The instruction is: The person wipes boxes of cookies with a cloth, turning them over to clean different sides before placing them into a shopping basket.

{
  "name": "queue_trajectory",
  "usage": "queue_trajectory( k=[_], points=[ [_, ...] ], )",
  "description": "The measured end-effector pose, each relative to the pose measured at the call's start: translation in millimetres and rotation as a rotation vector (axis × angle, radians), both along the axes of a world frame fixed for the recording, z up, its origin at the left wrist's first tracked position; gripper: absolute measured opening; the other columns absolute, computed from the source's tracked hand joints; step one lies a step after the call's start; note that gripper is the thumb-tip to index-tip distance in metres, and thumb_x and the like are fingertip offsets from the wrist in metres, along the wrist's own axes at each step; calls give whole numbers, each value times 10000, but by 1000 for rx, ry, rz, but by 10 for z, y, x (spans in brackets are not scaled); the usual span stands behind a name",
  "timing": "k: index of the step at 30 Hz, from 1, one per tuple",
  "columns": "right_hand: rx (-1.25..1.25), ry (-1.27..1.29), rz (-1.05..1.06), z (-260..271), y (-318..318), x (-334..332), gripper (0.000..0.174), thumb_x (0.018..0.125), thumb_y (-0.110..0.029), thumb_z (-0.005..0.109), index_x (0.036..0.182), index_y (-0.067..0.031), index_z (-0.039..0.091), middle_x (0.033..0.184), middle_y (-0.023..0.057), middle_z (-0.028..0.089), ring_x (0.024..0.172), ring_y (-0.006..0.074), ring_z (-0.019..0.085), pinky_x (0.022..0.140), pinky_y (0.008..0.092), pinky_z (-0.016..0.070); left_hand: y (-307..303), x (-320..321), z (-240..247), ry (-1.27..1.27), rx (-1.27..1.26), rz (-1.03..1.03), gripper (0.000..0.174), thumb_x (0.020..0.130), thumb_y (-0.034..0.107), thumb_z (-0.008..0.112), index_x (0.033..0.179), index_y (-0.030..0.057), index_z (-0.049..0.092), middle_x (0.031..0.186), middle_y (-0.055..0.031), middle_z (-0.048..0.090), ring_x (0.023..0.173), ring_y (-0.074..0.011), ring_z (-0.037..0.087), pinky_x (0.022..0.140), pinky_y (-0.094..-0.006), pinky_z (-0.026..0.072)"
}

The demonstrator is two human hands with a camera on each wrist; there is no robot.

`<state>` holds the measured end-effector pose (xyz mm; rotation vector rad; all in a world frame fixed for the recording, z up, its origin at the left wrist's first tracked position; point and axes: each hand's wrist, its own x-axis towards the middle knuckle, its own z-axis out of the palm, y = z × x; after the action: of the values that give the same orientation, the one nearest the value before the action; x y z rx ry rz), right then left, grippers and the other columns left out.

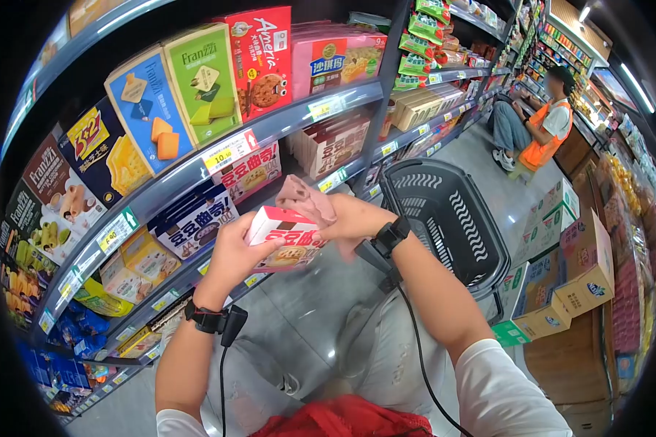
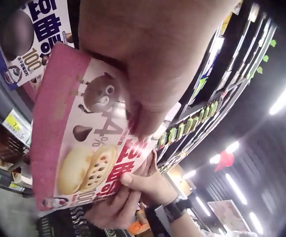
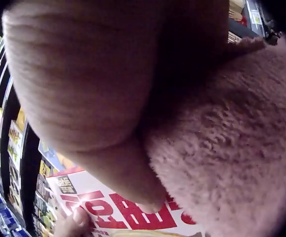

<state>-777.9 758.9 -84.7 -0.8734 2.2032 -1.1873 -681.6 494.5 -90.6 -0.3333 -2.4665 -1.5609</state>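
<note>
Both hands meet at a white and red cookie box [image 1: 288, 244], held out in front of the shelves. The left hand [image 1: 231, 251] grips one end of it, thumb over the top. On the other end, the right hand [image 1: 353, 217] lays its thumb on the printed face and keeps a pink fluffy cloth [image 1: 305, 199] in its grasp. Seen from the left wrist, the box [image 2: 91, 133] shows a pink side and a cookie picture. The cloth [image 3: 231, 143] fills much of the right wrist view, bulging beside the thumb and partly covering the box's red lettering.
Shelves [image 1: 270, 124] of biscuit boxes curve along the left, with similar cookie boxes [image 1: 248, 175] just behind the hands. A black shopping basket [image 1: 499, 255] stands to the right, near stacked cartons [image 1: 561, 280]. Farther down the aisle sits a person in an orange vest [image 1: 545, 135].
</note>
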Motion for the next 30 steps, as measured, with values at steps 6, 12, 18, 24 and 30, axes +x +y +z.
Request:
queue_trajectory(
  k=[6,12,18,24,30],
  points=[
    [122,346,-149,-73,61,-114,450,783,-219,774,1078,95,645,922,277,708,832,368,728,755,420,559,13,-16,-342,318,-790,468,663,878,337,781,1348,-51,518,1212,-265,669,1131,-371,668,933,-431,529],
    [39,551,-273,-64,-301,363,377,799,-208,706,1007,94,621,906,320,682,883,466,687,792,502,556,92,-37,-396,-555,214,-96,891,968,623,597,1531,1,296,1536,-221,441,1432,-328,432,1091,-509,412],
    [-78,535,-121,82,-647,797,540,883,-294,707,1182,131,559,1138,339,583,1065,486,602,927,515,496,156,-30,-436,-559,877,-289,789,1037,633,426,1599,102,270,1570,-143,435,1453,-289,430,1164,-478,397],
    [84,911,-264,-260,-648,564,700,1009,-343,594,1441,156,362,1525,383,305,1382,574,343,1173,503,341,165,10,-260,-571,1174,-291,593,1075,464,462,1510,64,415,1391,-131,609,1190,-228,659,1030,-365,539],
    [-300,582,-231,-245,-528,264,599,982,-306,615,1418,75,461,1452,332,394,1344,464,442,1103,478,408,186,62,-67,-451,1123,-273,601,1064,424,465,1505,22,400,1420,-169,584,1233,-281,637,1064,-421,519]
  ],
)
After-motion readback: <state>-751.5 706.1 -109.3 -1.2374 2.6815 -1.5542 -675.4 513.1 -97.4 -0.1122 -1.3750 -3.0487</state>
